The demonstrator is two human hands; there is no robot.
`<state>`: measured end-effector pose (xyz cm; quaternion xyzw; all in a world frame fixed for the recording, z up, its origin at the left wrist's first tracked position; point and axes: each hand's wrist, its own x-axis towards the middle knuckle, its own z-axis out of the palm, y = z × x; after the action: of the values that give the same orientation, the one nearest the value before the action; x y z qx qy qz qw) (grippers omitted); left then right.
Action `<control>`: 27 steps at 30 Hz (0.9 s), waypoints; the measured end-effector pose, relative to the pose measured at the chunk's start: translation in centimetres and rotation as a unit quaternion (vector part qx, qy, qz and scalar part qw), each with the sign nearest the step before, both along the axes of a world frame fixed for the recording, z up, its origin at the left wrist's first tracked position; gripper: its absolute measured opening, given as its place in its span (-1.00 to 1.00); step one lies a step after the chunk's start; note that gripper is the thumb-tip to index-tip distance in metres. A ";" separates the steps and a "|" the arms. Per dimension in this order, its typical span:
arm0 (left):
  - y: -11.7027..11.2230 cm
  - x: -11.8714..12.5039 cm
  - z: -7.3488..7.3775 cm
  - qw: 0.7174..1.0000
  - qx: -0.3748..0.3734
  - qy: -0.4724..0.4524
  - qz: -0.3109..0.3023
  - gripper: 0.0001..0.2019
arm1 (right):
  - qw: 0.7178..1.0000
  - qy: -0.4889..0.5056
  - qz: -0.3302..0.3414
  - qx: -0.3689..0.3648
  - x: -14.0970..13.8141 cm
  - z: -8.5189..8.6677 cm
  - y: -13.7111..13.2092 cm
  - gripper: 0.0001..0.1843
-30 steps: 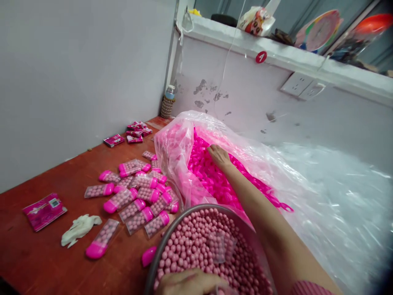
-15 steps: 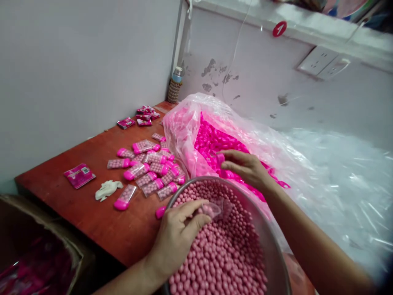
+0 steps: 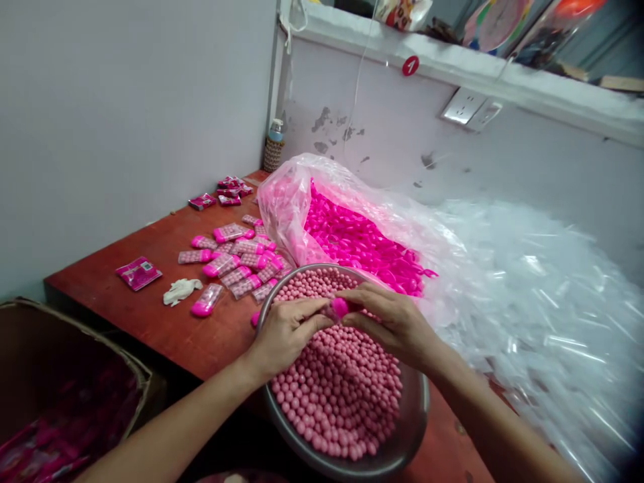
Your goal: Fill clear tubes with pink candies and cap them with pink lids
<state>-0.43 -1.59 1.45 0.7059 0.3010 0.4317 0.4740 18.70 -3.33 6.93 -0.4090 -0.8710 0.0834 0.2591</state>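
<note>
Over a metal bowl [image 3: 421, 409] of round pink balls [image 3: 327, 402], my two hands meet. My left hand [image 3: 284, 335] is closed on a small clear container [image 3: 327, 311], mostly hidden by the fingers. At its end, my right hand [image 3: 392, 318] pinches a bright pink cap [image 3: 341, 307]; whether the cap is fully seated I cannot tell. Left of the bowl lie several filled containers [image 3: 234, 276] with pink caps. Behind the bowl, a plastic bag [image 3: 284, 198] lies open, full of loose pink caps [image 3: 352, 235].
A large heap of clear plastic pieces [image 3: 543, 315] spreads at the right. On the red table [image 3: 166, 329] lie pink packets [image 3: 139, 273] and a crumpled white scrap [image 3: 182, 291]. A cardboard box [image 3: 143, 386] with pink packets stands lower left. A bottle [image 3: 274, 137] stands in the corner.
My right hand has come from the bag to my left hand, bringing the pink cap to the clear container. The camera view has shifted, with the bowl now showing more fully.
</note>
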 end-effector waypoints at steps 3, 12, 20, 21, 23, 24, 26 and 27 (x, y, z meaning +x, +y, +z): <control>-0.1 -0.1 -0.1 1.000 0.003 0.000 0.009 -0.76 | 1.000 -0.016 0.005 -0.025 -0.6 -0.2 -0.3 -0.83; -0.4 -0.3 -0.5 0.994 0.094 0.051 -0.015 -0.75 | 0.997 -0.071 -0.026 0.031 -1.4 -1.1 -2.0 -0.83; 1.0 -0.2 -0.5 0.980 -0.156 -0.124 -0.011 -0.74 | 0.905 0.323 -0.045 -0.274 0.3 -3.0 -1.1 -0.53; 1.1 -0.2 -0.6 0.974 -0.179 -0.136 -0.004 -0.74 | 0.866 0.384 -0.038 -0.319 0.6 -3.5 -1.2 -0.49; 1.2 -0.2 -0.6 0.974 -0.180 -0.136 0.001 -0.74 | 0.802 0.471 -0.038 -0.366 1.0 -4.3 -1.2 -0.55; 1.1 -0.2 -0.6 0.978 -0.164 -0.129 -0.003 -0.75 | 0.783 0.497 -0.045 -0.371 1.0 -4.5 -1.2 -0.63; 0.9 -0.2 -0.4 0.987 -0.119 -0.109 -0.024 -0.76 | 0.765 0.519 -0.061 -0.376 0.7 -4.5 -1.1 -0.73; 0.8 -0.2 -0.2 0.990 -0.095 -0.098 -0.035 -0.77 | 0.761 0.516 -0.066 -0.386 0.5 -4.3 -0.9 -0.72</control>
<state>-0.62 -0.82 1.22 0.6223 0.2674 0.4515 0.5808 19.15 -4.25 2.61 -0.4262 -0.4702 0.5940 0.4945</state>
